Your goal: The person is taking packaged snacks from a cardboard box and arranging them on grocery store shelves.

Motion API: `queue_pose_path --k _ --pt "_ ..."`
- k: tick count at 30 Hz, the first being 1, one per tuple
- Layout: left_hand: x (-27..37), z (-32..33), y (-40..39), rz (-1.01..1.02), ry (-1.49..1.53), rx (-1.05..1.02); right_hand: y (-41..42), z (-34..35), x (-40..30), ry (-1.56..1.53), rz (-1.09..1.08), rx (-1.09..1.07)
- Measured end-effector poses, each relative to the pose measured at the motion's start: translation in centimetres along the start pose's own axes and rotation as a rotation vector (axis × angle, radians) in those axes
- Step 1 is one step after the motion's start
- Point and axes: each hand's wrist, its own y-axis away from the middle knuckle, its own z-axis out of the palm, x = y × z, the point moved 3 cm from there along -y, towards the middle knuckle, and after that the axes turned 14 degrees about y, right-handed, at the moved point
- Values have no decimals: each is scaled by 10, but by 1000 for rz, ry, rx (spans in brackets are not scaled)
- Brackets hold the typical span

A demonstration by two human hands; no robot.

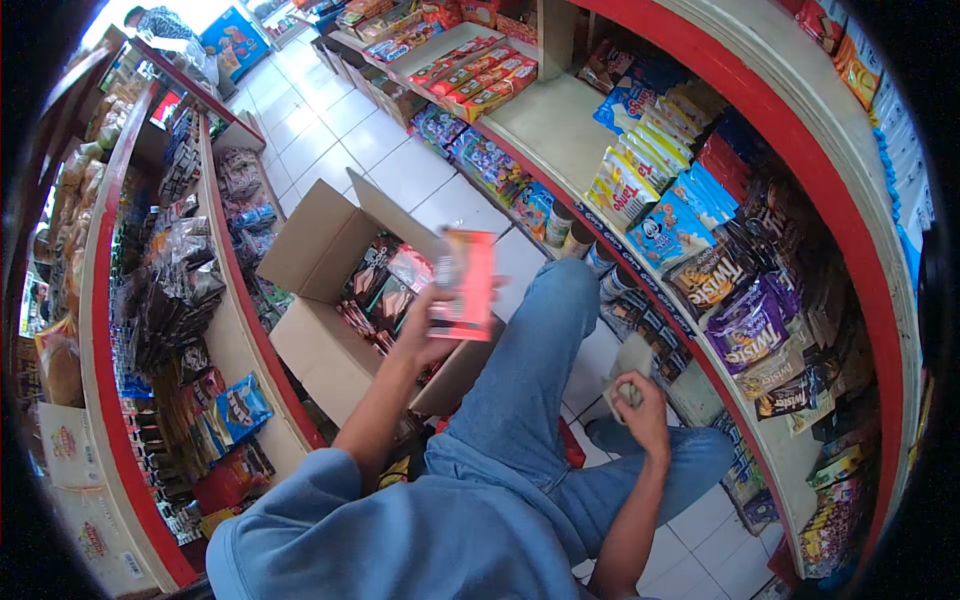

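My left hand (429,330) grips a red snack packet (472,285), slightly blurred, in front of an open cardboard box (322,360). Inside that box lie several black, pink and red snack packets (379,281), partly hidden by my forearm and the flaps. Bunched in the fingers of my right hand (643,412) is a greyish cloth (632,360), held just above my bent right leg. The lower shelf (540,120) at the right carries rows of wafer and biscuit packets, with yellow-and-white packets (626,184) and purple packets (750,330) among them.
A shelf rack (255,352) with hanging and stacked snacks runs along the left. Jars (576,241) and bagged sweets (487,161) stand under the right shelf. White floor tiles (367,135) lead up the aisle, where another person (176,37) is at the far left.
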Motion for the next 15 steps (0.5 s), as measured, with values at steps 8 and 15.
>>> queue_pose_path --k 8,15 --pt "-159 108 -100 -548 6 -284 40 -42 29 -400 276 634" --pt "-232 72 -113 -811 -174 -48 37 -42 11 -87 196 1062"
